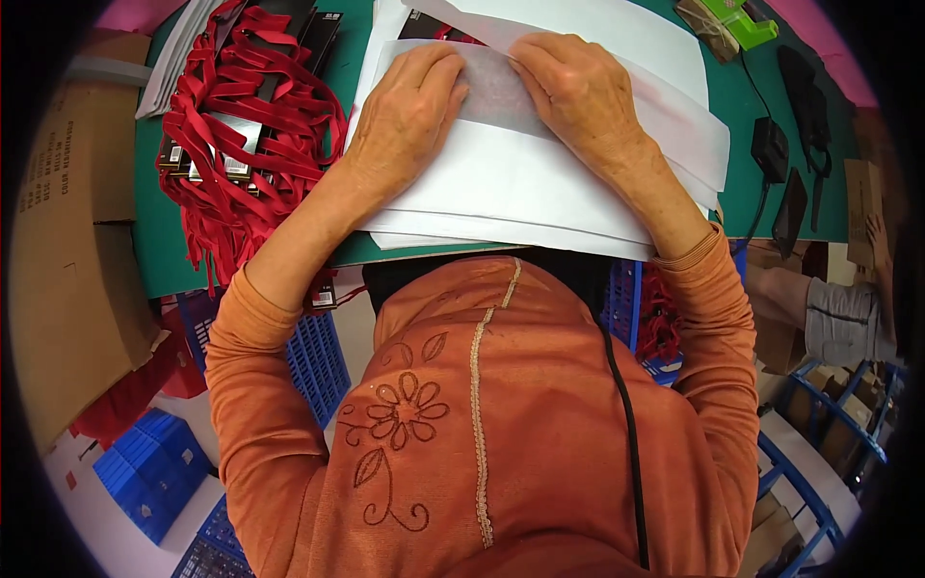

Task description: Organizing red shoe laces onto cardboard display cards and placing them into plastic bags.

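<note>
Both my hands are at a thin, see-through white sheet of tissue paper (496,96) on a stack of white paper (472,193). My left hand (409,111) has its fingers curled and pressed together at the sheet's left part. My right hand (583,101) pinches the folded upper strip of the sheet with thumb and fingers. Between the tissue layers, near the far edge, part of a dark item with red ribbon (461,35) shows; the rest is covered. My fingertips are partly hidden by the hands.
Left on the green table (352,252) lies a heap of red ribbons with black cards (255,106). A green tape dispenser (747,27), black adapter (769,144) and phone (790,212) lie at right. Cardboard boxes (72,250) and blue crates (154,472) stand around. Another person (848,308) is at right.
</note>
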{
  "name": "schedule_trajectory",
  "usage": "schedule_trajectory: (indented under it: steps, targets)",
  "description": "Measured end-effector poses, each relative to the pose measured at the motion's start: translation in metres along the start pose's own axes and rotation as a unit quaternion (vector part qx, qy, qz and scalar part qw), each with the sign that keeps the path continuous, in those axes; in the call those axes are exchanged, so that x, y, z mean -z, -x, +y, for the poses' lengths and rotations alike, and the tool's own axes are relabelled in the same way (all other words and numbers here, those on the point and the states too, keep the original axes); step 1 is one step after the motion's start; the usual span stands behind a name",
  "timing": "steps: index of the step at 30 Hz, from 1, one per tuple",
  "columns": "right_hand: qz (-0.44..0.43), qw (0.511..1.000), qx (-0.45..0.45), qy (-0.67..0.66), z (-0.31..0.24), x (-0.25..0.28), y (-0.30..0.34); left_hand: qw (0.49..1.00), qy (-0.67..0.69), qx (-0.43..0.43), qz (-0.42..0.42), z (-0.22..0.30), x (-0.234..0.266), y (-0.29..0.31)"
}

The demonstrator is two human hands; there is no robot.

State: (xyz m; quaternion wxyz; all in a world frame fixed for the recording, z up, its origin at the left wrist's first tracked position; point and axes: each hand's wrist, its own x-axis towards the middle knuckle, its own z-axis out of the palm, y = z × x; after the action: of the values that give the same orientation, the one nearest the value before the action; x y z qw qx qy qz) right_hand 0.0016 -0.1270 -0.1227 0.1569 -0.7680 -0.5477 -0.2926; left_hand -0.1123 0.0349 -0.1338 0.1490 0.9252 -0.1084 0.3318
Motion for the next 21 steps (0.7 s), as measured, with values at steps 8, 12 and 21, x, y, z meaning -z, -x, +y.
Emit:
schedule_trajectory:
  steps: [8, 12, 21]
  targets:
    - [-0.011, 0.992, 0.057, 0.111, -0.005, 0.001, 0.002, 1.000, 0.008, -0.013, -0.025, -0.012, -0.002, 0.000]
    - [-0.015, 0.990, 0.090, 0.103, -0.003, -0.003, 0.010, 0.999, 0.015, -0.014, -0.046, -0.013, 0.001, 0.000]
    - [-0.071, 0.985, 0.157, 0.009, 0.014, 0.011, -0.008, 0.997, 0.012, -0.006, -0.077, -0.010, 0.006, 0.003]
